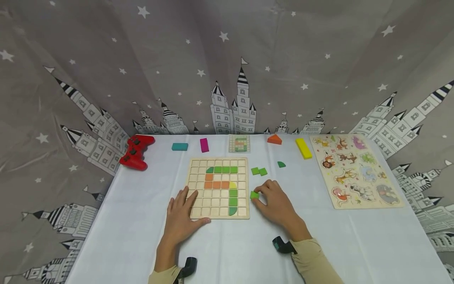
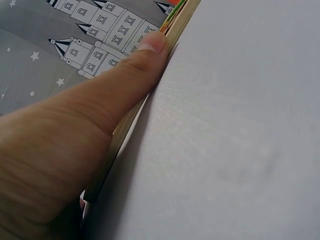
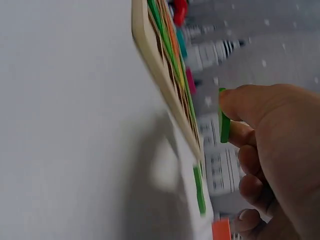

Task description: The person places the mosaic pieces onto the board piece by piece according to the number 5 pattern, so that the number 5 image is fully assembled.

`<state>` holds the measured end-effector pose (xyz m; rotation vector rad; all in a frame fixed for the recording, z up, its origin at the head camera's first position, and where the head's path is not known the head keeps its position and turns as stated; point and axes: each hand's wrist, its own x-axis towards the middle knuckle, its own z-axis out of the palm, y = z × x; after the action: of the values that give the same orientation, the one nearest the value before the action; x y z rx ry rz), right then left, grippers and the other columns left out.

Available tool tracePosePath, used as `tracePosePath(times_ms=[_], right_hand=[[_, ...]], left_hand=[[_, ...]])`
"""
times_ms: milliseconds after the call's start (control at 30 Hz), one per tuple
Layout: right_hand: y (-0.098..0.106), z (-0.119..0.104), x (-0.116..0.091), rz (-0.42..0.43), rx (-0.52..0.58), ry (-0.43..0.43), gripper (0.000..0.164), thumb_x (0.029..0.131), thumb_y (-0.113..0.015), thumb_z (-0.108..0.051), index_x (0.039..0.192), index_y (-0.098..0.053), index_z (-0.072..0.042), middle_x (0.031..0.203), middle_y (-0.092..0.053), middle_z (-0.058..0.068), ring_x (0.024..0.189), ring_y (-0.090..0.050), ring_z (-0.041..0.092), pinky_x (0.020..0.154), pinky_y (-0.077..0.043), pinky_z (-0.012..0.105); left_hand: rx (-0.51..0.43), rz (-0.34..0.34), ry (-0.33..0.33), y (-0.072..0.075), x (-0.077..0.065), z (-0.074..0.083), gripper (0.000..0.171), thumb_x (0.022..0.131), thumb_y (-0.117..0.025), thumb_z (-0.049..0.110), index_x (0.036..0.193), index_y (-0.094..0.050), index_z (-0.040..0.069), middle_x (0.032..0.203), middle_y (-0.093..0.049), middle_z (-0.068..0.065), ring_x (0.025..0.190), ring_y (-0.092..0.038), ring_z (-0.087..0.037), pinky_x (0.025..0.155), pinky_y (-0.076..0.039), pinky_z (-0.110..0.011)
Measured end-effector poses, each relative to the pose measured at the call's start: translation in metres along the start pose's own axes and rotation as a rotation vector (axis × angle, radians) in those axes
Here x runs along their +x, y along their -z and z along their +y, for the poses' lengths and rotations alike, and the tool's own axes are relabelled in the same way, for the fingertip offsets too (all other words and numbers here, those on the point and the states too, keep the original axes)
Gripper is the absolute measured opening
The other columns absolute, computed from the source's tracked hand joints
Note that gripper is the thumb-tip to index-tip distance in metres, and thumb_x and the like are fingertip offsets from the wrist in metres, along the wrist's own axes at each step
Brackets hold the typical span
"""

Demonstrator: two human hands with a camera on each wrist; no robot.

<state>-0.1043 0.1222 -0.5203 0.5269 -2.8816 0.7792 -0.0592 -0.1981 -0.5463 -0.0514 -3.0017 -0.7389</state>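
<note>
A wooden grid board [image 1: 220, 188] lies on the white table. Green and orange square tiles and several rounded pieces sit in its cells, forming a bent path. My left hand [image 1: 181, 217] rests at the board's lower left, fingers spread and straight; in the left wrist view the thumb [image 2: 135, 65] lies along the board's edge. Just right of the board, my right hand [image 1: 278, 207] pinches a green square tile [image 3: 224, 116] between thumb and fingertips. Two loose green tiles [image 1: 259, 171] lie beyond that hand, with a dark green quarter-round piece [image 1: 281, 164] to their right.
A small pattern card [image 1: 239, 143] lies behind the board. Along the back are a red game controller [image 1: 136, 152], a teal block [image 1: 179, 146], a magenta block [image 1: 204, 145], an orange triangular block [image 1: 274, 139] and a yellow block [image 1: 303, 148]. An animal puzzle board [image 1: 354, 171] lies right.
</note>
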Motion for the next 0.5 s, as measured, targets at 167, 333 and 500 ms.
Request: tracePosePath(times_ms=[167, 333, 500], right_hand=[[-0.017, -0.040, 0.005, -0.044, 0.007, 0.134, 0.022, 0.088, -0.080, -0.033, 0.103, -0.074, -0.017, 0.093, -0.056, -0.006, 0.084, -0.043, 0.009, 0.072, -0.044, 0.024], [-0.033, -0.070, 0.007, -0.069, -0.020, 0.235, 0.022, 0.090, -0.078, -0.034, 0.102, -0.074, -0.017, 0.091, -0.055, -0.005, 0.081, -0.043, 0.009, 0.069, -0.042, 0.022], [-0.045, -0.078, 0.008, -0.095, -0.081, 0.217, 0.020, 0.090, -0.077, -0.034, 0.102, -0.074, -0.018, 0.092, -0.056, -0.005, 0.083, -0.047, 0.011, 0.073, -0.045, 0.025]], left_hand=[[-0.003, 0.013, -0.017, 0.001, -0.001, -0.001, 0.103, 0.069, -0.085, 0.063, 0.152, -0.048, 0.015, 0.167, -0.026, -0.020, 0.154, -0.022, -0.044, 0.123, -0.012, -0.066], [-0.008, -0.024, 0.002, 0.003, -0.001, 0.000, 0.104, 0.070, -0.083, 0.065, 0.155, -0.045, 0.017, 0.170, -0.021, -0.017, 0.157, -0.017, -0.042, 0.126, -0.008, -0.064], [0.002, -0.045, 0.011, 0.003, -0.001, 0.000, 0.104, 0.071, -0.082, 0.066, 0.155, -0.044, 0.017, 0.170, -0.020, -0.016, 0.157, -0.016, -0.040, 0.126, -0.008, -0.063]])
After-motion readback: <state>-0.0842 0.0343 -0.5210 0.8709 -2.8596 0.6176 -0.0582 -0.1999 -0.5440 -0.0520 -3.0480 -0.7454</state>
